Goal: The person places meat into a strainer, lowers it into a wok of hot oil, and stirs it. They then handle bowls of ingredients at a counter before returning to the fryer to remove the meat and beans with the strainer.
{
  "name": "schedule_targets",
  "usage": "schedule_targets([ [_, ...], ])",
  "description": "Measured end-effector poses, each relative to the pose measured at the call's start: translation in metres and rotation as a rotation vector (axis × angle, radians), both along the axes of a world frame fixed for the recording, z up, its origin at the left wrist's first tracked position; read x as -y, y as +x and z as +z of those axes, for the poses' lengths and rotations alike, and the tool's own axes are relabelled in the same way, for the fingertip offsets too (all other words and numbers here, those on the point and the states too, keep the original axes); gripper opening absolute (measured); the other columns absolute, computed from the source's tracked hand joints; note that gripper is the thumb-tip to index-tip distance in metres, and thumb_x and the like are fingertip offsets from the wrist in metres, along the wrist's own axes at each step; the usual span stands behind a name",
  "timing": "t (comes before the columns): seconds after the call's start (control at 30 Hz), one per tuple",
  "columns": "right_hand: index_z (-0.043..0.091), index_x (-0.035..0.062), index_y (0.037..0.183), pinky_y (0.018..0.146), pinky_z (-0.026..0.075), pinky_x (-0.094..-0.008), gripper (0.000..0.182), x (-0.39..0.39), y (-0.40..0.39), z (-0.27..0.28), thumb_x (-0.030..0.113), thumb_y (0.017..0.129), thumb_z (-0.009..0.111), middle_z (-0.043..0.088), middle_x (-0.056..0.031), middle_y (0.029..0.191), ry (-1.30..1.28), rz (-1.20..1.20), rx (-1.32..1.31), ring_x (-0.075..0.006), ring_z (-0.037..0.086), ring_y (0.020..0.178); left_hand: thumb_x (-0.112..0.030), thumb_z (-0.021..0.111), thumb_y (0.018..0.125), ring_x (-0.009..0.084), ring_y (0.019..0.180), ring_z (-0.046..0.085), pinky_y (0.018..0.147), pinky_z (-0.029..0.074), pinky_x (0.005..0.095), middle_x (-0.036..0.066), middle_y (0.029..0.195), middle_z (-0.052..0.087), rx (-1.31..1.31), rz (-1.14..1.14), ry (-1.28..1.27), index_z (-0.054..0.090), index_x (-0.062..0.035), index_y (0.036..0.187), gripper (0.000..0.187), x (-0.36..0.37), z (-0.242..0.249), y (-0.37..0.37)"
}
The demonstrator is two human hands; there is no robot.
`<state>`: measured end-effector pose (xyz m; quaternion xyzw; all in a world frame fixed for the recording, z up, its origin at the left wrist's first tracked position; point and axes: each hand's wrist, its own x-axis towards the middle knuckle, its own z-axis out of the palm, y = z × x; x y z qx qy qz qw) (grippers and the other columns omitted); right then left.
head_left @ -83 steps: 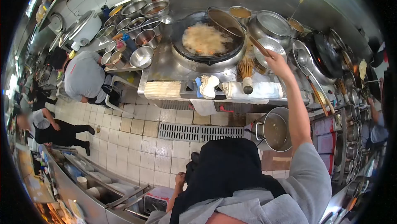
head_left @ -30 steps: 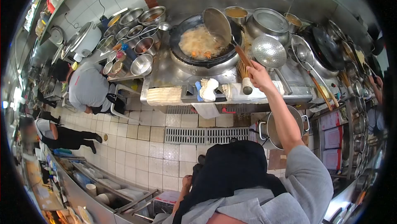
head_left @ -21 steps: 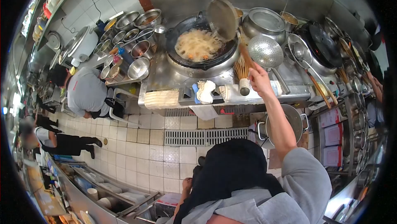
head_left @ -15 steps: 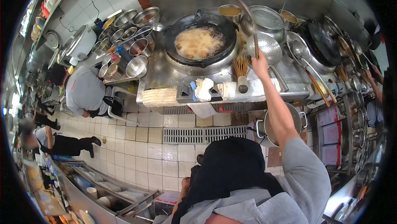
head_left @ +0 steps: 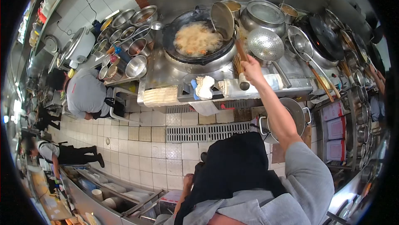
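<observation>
My right hand (head_left: 252, 71) is closed around the wooden handle of a round mesh skimmer (head_left: 222, 20). The skimmer's bowl is tilted over the right rim of a black wok (head_left: 172, 56), where pale oil (head_left: 195, 38) bubbles and orange-brown pieces show near the front. Just below my right hand is a bamboo wok brush (head_left: 238, 65). A perforated ladle (head_left: 266, 44) lies to the right of the wok. My left hand (head_left: 188, 180) hangs low beside my black apron (head_left: 237, 158), with its fingers mostly hidden.
Steel bowls (head_left: 136, 66) crowd the left counter. A lidded pot (head_left: 263, 13) stands right of the wok. Folded cloths (head_left: 204, 87) lie along the stove's front edge. A large pot (head_left: 286, 119) is below, near my right arm. Co-workers (head_left: 85, 92) are at the left.
My right hand has come down and slightly left. The skimmer has swung from upright and edge-on to tilted over the wok's right side. A co-worker at far left has shifted.
</observation>
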<state>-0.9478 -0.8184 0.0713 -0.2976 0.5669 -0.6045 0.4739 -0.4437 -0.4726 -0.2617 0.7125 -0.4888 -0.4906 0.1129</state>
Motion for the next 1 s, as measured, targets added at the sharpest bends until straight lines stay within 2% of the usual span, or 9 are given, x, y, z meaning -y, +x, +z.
schedule_targets([
  [0.1, 0.046, 0.0135, 0.115, 0.031, 0.019, -0.0228, 0.028, -0.009, 0.029, -0.003, 0.009, 0.087, 0.048, 0.044, -0.0006, 0.062, 0.08, 0.045, 0.29, -0.0069, 0.032, 0.038, -0.018, 0.056, 0.08, 0.0206, 0.069, 0.062, 0.059, 0.049, 0.0316, 0.013, 0.078, 0.066, 0.018, 0.021, -0.024, 0.065, 0.0001, 0.096, 0.026, 0.002, -0.004, 0.0],
  [0.27, 0.044, 0.0119, 0.102, 0.031, 0.019, -0.0222, 0.015, -0.043, 0.068, 0.025, 0.008, 0.088, 0.047, 0.043, -0.0013, 0.064, 0.057, 0.052, 0.425, -0.0058, 0.03, 0.038, -0.02, 0.056, 0.08, 0.0268, 0.078, 0.064, 0.069, 0.05, 0.0345, 0.018, 0.085, 0.066, -0.001, 0.145, 0.13, 0.065, 0.0006, 0.097, 0.029, 0.008, 0.044, -0.028],
  [0.43, 0.044, 0.0125, 0.118, 0.031, 0.018, -0.0197, 0.03, -0.05, 0.073, 0.027, 0.009, 0.088, 0.05, 0.044, -0.0006, 0.067, 0.075, 0.154, 0.335, -0.0038, 0.03, 0.039, -0.021, 0.056, 0.079, 0.0304, 0.084, 0.064, 0.075, 0.049, 0.0357, 0.02, 0.09, 0.066, 0.093, 0.109, 0.093, 0.065, 0.0011, 0.098, 0.03, -0.039, -0.068, 0.007],
  [0.53, 0.044, 0.0132, 0.124, 0.031, 0.019, -0.0195, 0.037, -0.035, 0.059, 0.022, 0.009, 0.088, 0.051, 0.044, 0.0008, 0.064, 0.053, 0.177, 0.319, -0.0039, 0.03, 0.038, -0.023, 0.057, 0.079, 0.0304, 0.084, 0.064, 0.075, 0.049, 0.0358, 0.021, 0.089, 0.066, 0.065, 0.129, 0.101, 0.065, 0.0013, 0.098, 0.032, -0.047, -0.082, 0.013],
  [0.63, 0.045, 0.0131, 0.123, 0.03, 0.02, -0.0202, 0.036, -0.006, 0.05, 0.0, 0.01, 0.088, 0.052, 0.041, 0.0029, 0.059, -0.039, -0.01, 0.079, -0.0045, 0.03, 0.037, -0.024, 0.058, 0.079, 0.0304, 0.084, 0.064, 0.075, 0.049, 0.036, 0.021, 0.088, 0.066, 0.052, 0.136, 0.083, 0.065, 0.0015, 0.099, 0.033, -0.048, -0.092, 0.018],
  [0.7, 0.046, 0.013, 0.121, 0.03, 0.02, -0.0211, 0.034, 0.025, 0.03, -0.027, 0.01, 0.087, 0.051, 0.039, 0.0045, 0.056, -0.138, -0.096, -0.136, -0.005, 0.03, 0.036, -0.024, 0.058, 0.078, 0.0295, 0.082, 0.065, 0.074, 0.049, 0.0357, 0.02, 0.086, 0.066, 0.056, 0.129, 0.07, 0.065, 0.0016, 0.098, 0.033, -0.042, -0.08, 0.016],
  [0.73, 0.048, 0.0117, 0.11, 0.03, 0.019, -0.0214, 0.023, 0.034, 0.024, -0.029, 0.011, 0.088, 0.051, 0.04, 0.0025, 0.058, -0.131, -0.106, -0.223, -0.0054, 0.029, 0.037, -0.023, 0.059, 0.078, 0.0285, 0.081, 0.065, 0.073, 0.049, 0.0353, 0.02, 0.085, 0.067, 0.059, 0.12, 0.06, 0.065, 0.0016, 0.097, 0.032, -0.034, -0.057, 0.011],
  [0.87, 0.044, 0.0111, 0.092, 0.032, 0.018, -0.0204, 0.006, 0.039, 0.033, -0.011, 0.011, 0.088, 0.05, 0.042, -0.0018, 0.063, 0.042, -0.04, 0.244, -0.0053, 0.028, 0.038, -0.02, 0.06, 0.078, 0.0237, 0.077, 0.064, 0.07, 0.049, 0.0332, 0.016, 0.082, 0.067, 0.032, 0.104, 0.056, 0.066, 0.0008, 0.094, 0.026, -0.023, -0.027, 0.004],
  [1.0, 0.04, 0.0116, 0.091, 0.032, 0.019, -0.0216, 0.01, 0.03, 0.037, -0.007, 0.008, 0.088, 0.048, 0.042, -0.0033, 0.064, 0.085, 0.102, 0.551, -0.0064, 0.029, 0.041, -0.019, 0.062, 0.079, 0.0202, 0.074, 0.064, 0.067, 0.049, 0.0318, 0.013, 0.079, 0.067, 0.026, 0.116, 0.04, 0.066, -0.0002, 0.093, 0.024, -0.017, -0.033, 0.003],
])
